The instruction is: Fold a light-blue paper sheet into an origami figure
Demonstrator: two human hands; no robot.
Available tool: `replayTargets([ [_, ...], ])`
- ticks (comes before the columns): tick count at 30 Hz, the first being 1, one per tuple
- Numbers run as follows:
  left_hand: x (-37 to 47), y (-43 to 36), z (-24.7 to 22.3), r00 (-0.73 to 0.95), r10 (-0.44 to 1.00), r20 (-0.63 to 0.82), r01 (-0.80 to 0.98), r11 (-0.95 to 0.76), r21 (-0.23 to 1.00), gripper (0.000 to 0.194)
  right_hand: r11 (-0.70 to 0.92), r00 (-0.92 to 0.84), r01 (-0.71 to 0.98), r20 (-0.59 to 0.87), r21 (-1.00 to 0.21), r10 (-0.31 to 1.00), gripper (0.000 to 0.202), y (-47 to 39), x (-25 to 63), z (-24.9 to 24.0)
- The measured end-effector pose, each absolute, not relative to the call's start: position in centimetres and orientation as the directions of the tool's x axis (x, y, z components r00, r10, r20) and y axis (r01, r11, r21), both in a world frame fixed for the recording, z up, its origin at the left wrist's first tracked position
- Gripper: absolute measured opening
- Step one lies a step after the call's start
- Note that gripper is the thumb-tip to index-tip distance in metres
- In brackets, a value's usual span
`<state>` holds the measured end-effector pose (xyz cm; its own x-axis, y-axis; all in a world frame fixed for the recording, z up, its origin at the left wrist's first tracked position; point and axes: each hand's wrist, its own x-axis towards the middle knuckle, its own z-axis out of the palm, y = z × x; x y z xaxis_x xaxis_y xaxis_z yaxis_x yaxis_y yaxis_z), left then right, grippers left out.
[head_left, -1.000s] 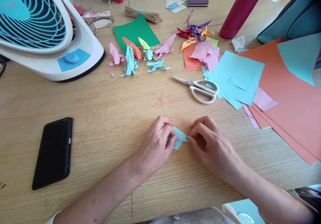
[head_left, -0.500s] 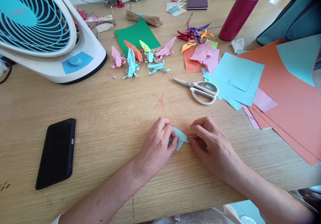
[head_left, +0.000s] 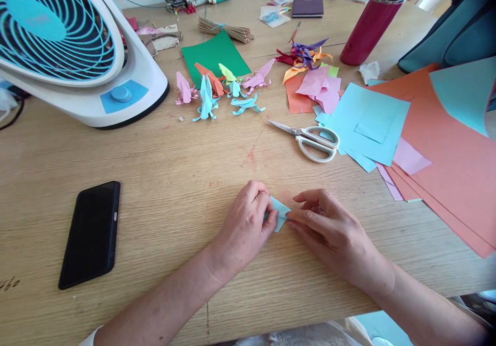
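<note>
A small folded piece of light blue paper (head_left: 279,213) is between my hands, just over the wooden table (head_left: 163,222). My left hand (head_left: 248,219) pinches its left side between thumb and fingers, covering that part. At its right tip, the thumb and forefinger of my right hand (head_left: 335,232) are closed on the paper. Beyond my hands lie white-handled scissors (head_left: 318,143), slightly spread. Several small folded paper figures in pink, orange, green and blue, such as a blue one (head_left: 206,98), stand farther back, by a green sheet (head_left: 215,54).
A black phone (head_left: 91,235) lies at the left, below a white and blue fan (head_left: 127,88). Blue sheets (head_left: 372,108) and large orange sheets (head_left: 457,181) cover the right side. A dark pink bottle (head_left: 364,28) stands behind them, beside a teal bag (head_left: 445,31).
The fingers of my right hand have shifted on the paper's right tip, with the forefinger straighter. My left hand keeps its pinch. The whole view has moved slightly.
</note>
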<state>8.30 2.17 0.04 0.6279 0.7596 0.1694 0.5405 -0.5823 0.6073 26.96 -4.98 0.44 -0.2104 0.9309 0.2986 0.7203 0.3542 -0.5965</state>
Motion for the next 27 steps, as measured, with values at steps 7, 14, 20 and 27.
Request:
replayTargets([
  [7,8.20,2.14,-0.05,0.621,0.766,0.167,0.542,-0.574,0.614,0.010,0.473,-0.335,0.796,0.375,-0.378,0.864,0.024,-5.44,27.38,-0.02],
  [14,8.27,2.09,-0.16,0.605,0.779,0.168,0.542,-0.557,0.629,0.016,0.472,-0.347,0.812,0.366,-0.342,0.863,0.025,-5.49,27.26,0.11],
  [20,8.33,2.01,0.02,0.612,0.781,0.125,0.559,-0.539,0.630,0.015,0.447,-0.343,0.818,0.317,-0.361,0.884,0.026,-5.52,27.15,0.09],
  [27,8.36,2.00,0.33,0.633,0.771,0.077,0.572,-0.532,0.625,0.010,0.497,-0.406,0.810,0.313,-0.311,0.858,0.024,-5.33,26.98,0.60],
])
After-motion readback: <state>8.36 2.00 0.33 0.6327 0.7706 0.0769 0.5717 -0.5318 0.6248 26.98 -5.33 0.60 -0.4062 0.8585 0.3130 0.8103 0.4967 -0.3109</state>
